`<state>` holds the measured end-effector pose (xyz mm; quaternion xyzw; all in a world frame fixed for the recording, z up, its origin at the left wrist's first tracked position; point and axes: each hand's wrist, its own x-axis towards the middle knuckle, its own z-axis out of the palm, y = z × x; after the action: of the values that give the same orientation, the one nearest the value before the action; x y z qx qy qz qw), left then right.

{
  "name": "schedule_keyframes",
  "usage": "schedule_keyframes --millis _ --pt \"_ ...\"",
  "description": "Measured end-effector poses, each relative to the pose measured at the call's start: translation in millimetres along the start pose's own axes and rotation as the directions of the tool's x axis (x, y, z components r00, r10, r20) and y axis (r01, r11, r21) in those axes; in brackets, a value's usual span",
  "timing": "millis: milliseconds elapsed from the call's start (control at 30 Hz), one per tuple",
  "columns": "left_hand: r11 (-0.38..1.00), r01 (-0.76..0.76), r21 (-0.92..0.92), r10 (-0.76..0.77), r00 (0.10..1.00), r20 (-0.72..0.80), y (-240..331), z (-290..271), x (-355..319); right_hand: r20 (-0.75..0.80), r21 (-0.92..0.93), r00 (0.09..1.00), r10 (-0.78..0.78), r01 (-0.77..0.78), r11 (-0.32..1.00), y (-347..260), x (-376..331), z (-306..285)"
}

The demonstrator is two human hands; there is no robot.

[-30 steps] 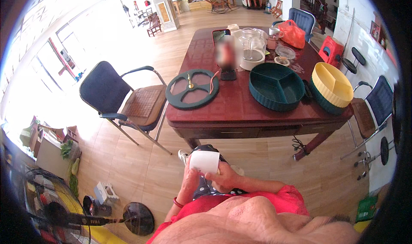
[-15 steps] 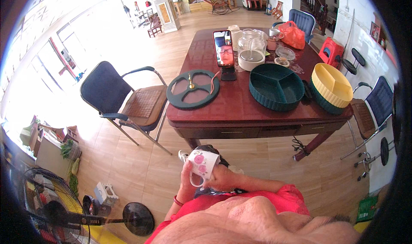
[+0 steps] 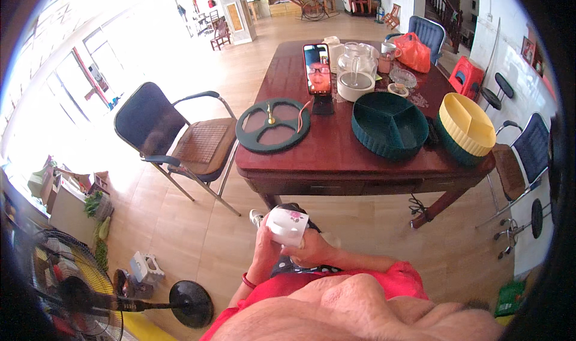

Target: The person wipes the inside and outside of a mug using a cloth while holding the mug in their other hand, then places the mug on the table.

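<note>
Mug [image 3: 288,226], white with a pink flower print, is held over the lap [image 3: 305,271], short of the counter's near edge and apart from it. Left grip [image 3: 266,245]: closed against the mug's left side. Right grip [image 3: 312,248]: curled at its lower right; some fingertips are hidden, so I cannot tell how far they reach round. Both hold the mug; neither stands wide.

Handling estimate, mine: probably glazed ceramic, so stiff, fairly light, slick if damp, and liable to chip or crack if dropped; the floor [image 3: 180,233] below looks hard. I favour opposed contact on the side walls, firm without squeezing. A handle would give a second hold, but I cannot place one with certainty. Rim contact I rate poorer, since edges tend to chip.

Further out: red bracelet [image 3: 247,281] on the left wrist; then the counter [image 3: 324,155], carrying a green spoked disc [image 3: 273,148], a phone [image 3: 318,71] on a stand, a glass jug [image 3: 351,59], a green divided tray [image 3: 384,141] and a yellow divided tray [image 3: 461,135]. None touches the mug.
</note>
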<state>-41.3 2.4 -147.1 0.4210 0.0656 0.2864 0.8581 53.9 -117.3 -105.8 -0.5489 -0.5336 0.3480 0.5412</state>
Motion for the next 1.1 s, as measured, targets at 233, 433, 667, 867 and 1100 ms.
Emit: schedule_keyframes --millis 233,433,667,867,1100 --pt "0.977 0.196 0.087 -0.192 0.98 -0.049 5.9 2.3 -11.3 0.061 -0.593 0.939 -0.337 0.306 0.745 19.5 -0.9 -0.2" --pt "0.989 0.133 -0.063 -0.137 0.989 -0.055 -4.5 -2.2 -3.6 -0.019 -0.093 0.986 0.165 -0.166 0.982 27.8 -2.9 3.9" --pt "0.966 0.251 -0.057 -0.257 0.952 -0.164 -10.5 -11.3 -11.3 -0.029 -0.308 0.988 -0.151 0.135 0.942 50.2 -1.9 3.7" --pt "0.959 -0.056 0.276 0.06 0.998 -0.007 17.2 31.0 -4.6 -0.11 0.291 0.978 0.179 -0.14 0.946 24.0 -7.7 0.4" --pt "0.948 0.312 -0.066 -0.318 0.938 -0.137 -7.2 -6.3 -7.9 0.064 -0.474 0.981 -0.184 0.192 0.859 44.7 5.9 6.1"
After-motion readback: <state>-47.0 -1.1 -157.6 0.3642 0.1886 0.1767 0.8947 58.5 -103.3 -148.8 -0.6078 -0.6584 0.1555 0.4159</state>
